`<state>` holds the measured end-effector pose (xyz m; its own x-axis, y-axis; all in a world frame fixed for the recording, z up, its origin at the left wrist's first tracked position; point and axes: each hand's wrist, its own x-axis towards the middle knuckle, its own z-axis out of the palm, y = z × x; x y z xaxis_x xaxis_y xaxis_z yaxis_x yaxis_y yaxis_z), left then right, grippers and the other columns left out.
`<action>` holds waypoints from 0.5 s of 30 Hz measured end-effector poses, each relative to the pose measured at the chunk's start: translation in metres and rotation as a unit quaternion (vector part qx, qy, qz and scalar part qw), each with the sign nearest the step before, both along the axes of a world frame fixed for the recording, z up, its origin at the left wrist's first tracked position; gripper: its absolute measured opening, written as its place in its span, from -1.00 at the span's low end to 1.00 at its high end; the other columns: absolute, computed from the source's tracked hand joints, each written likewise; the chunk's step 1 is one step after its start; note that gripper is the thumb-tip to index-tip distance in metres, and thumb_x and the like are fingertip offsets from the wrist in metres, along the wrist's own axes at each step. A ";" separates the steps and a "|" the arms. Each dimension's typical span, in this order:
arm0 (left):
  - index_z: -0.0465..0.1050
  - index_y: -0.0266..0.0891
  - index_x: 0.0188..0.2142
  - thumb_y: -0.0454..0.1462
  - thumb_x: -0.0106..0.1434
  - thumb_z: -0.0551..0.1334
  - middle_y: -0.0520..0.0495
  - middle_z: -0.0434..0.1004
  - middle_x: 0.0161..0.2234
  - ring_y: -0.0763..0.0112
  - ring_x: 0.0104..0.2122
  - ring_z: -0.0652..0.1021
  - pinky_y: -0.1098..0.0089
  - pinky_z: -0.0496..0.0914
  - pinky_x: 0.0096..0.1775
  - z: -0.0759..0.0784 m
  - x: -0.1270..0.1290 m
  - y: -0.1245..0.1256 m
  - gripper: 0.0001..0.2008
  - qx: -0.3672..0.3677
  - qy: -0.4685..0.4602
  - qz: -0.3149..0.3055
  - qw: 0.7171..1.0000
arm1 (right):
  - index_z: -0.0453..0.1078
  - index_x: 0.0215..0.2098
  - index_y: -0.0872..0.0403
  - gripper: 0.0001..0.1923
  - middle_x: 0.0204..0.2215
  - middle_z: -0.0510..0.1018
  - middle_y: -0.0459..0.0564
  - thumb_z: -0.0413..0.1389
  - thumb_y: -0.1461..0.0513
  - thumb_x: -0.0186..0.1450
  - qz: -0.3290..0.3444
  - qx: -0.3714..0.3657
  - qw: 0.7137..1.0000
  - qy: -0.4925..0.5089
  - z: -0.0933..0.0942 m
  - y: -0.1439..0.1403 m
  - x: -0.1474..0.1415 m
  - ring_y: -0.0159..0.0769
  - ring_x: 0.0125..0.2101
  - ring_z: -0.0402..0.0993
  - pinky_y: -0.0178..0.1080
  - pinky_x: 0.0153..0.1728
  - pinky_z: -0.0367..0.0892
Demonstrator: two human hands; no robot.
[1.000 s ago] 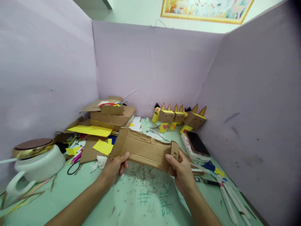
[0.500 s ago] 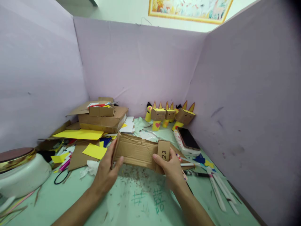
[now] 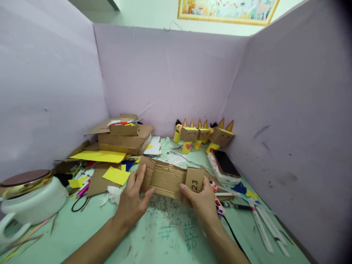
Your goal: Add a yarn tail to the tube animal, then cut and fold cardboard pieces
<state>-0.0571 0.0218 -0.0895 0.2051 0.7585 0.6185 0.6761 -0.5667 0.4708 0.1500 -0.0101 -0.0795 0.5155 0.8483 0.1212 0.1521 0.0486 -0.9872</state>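
A strip of brown cardboard [image 3: 168, 180] with both ends folded inward is held up between my hands, over the pale green table [image 3: 154, 238]. My left hand [image 3: 135, 196] grips its left end, index finger on the folded flap and thumb at the lower edge. At the other end, my right hand [image 3: 202, 198] pinches the flap printed "23", thumb in front and the other fingers mostly hidden behind. Small brown crumbs [image 3: 165, 207] lie on the table beneath the cardboard.
Stacked cardboard boxes [image 3: 123, 141] with scissors on top stand at back left, near yellow paper [image 3: 117, 176]. A white lidded pot [image 3: 35, 200] is at left. Cardboard animal figures [image 3: 189, 135] stand at the back. A phone [image 3: 226, 163] and white-handled tools [image 3: 261, 223] lie at right.
The left end flap of the cardboard has folded inward and now faces me, with my left index finger on it. The whole view has shifted slightly.
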 end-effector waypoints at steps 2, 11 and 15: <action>-0.11 -0.14 0.26 -0.17 0.24 0.12 -0.25 0.14 0.11 0.07 0.09 0.26 0.02 0.24 0.04 0.001 0.001 -0.001 -0.34 0.011 0.000 0.012 1.000 | 0.25 -0.17 0.05 -0.46 -0.35 0.50 -0.05 0.29 0.12 -0.08 -0.002 -0.004 1.000 -0.004 0.001 -0.001 -0.001 -0.21 -0.37 0.44 -0.24 -0.39 0.38; -0.15 -0.12 0.27 -0.21 0.22 0.14 -0.24 0.14 0.08 0.09 0.06 0.29 0.09 0.30 0.01 0.005 0.002 -0.005 -0.31 0.051 0.004 0.026 0.998 | 0.24 -0.17 0.03 -0.47 -0.33 0.50 -0.07 0.28 0.15 -0.08 -0.009 0.020 1.000 -0.011 0.005 -0.003 -0.003 -0.21 -0.35 0.45 -0.24 -0.38 0.37; -0.16 -0.13 0.27 -0.22 0.22 0.14 -0.24 0.15 0.07 0.09 0.05 0.30 0.12 0.30 0.00 0.007 0.002 -0.006 -0.31 0.059 0.005 0.025 0.998 | 0.27 -0.15 0.03 -0.47 -0.30 0.51 -0.06 0.28 0.16 -0.08 -0.014 0.039 0.999 -0.003 0.002 -0.003 -0.003 -0.22 -0.35 0.45 -0.25 -0.39 0.36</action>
